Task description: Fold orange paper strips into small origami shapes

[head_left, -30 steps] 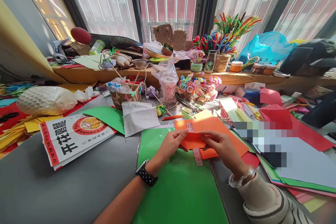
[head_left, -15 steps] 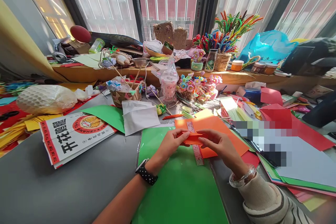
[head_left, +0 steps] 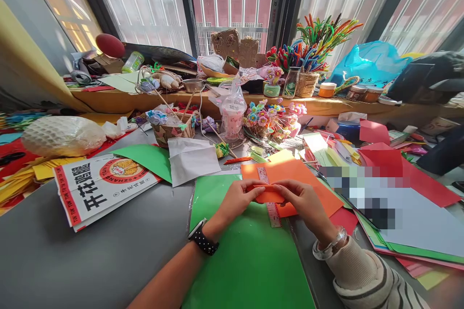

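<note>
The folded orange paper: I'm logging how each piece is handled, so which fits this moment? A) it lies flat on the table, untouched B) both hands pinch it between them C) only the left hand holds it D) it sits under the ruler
B: the left hand and the right hand each grip an end of the folded orange paper, above the green sheet.

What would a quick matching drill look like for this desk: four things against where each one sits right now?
Things:
1. small orange paper
2. ruler
3. green sheet
4. printed bag

Places:
A. flat on the grey table, left of the green sheet
B. under both forearms
C. pinched between the left hand and the right hand
D. on the large orange sheet, passing beneath the hands

Pairs: 1-C, 2-D, 3-B, 4-A
</note>
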Available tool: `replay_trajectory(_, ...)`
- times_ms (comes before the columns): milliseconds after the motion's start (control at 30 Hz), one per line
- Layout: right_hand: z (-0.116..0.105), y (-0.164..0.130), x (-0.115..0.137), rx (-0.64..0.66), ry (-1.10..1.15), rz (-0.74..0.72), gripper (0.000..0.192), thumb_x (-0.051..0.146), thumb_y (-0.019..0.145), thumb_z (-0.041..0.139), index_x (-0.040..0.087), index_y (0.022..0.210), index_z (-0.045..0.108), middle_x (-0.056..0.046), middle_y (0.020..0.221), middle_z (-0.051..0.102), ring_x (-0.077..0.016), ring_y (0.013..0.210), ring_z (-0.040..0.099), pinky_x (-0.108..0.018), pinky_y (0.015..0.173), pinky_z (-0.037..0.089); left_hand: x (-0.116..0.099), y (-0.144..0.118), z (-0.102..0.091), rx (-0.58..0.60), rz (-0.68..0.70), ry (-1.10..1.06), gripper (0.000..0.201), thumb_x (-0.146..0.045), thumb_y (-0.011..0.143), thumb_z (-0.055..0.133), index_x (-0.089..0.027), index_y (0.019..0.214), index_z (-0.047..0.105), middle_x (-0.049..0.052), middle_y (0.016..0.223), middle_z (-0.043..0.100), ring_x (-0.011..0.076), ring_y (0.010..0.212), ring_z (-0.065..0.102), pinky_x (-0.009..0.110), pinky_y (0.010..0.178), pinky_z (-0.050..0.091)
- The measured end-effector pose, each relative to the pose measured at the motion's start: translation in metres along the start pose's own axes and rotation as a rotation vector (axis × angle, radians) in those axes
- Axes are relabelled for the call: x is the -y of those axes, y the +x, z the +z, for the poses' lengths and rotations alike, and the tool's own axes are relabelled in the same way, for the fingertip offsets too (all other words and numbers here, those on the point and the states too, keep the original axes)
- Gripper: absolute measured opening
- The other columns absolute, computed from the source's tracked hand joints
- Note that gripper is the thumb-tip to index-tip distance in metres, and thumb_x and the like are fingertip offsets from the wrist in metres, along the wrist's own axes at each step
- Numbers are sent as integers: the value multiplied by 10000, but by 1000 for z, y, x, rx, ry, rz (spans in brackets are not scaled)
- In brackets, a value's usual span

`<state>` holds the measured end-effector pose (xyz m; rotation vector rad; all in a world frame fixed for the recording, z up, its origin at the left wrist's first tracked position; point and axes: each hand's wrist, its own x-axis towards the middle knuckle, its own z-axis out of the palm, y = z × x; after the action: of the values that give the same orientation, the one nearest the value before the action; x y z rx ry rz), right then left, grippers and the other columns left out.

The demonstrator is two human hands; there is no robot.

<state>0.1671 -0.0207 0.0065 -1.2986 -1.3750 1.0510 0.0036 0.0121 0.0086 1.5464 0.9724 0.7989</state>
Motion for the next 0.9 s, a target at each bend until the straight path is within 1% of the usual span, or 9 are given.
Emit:
replay_trajectory(200,1,-1,-1,-23,-30,-26,274,399,719,525,156,798,626,-49,748,645,-135,554,560,-243,527,461,0,0,1,10,-27,-81,353,-363,655,580,-123,910,625,68,824,634,142,678,542,212,593,426)
replay_trajectory(333,2,-1,-1,-4,-23,-32,266,398,715,532,160,788,626,-41,731,643,-136,551,566,-243,518,467,0,0,1,-40,-44,-56,302,-380,656,568,-131,802,660,48,733,638,130,620,530,199,545,412)
replay_trajectory(433,2,-1,-1,5,-17,-30,258,392,713,537,161,782,631,-35,723,645,-134,557,571,-238,519,471,-1,-1,1,-60,-40,-30,282,-365,663,559,-140,789,671,37,700,644,123,586,520,200,538,405)
replay_trajectory(700,4,-2,1,-11,-25,-35,253,384,716,532,162,774,636,-36,722,648,-141,586,574,-237,530,467,0,-2,2,-85,-35,-26,267,-338,662,560,-139,797,678,46,731,662,133,606,526,207,557,411)
replay_trajectory(900,3,-1,0,-12,-50,-40,265,399,721,518,166,778,631,-38,712,641,-142,556,568,-246,518,465,-1,-2,3,-103,7,23,270,-346,675,545,-142,791,679,43,728,667,142,614,539,211,560,412)
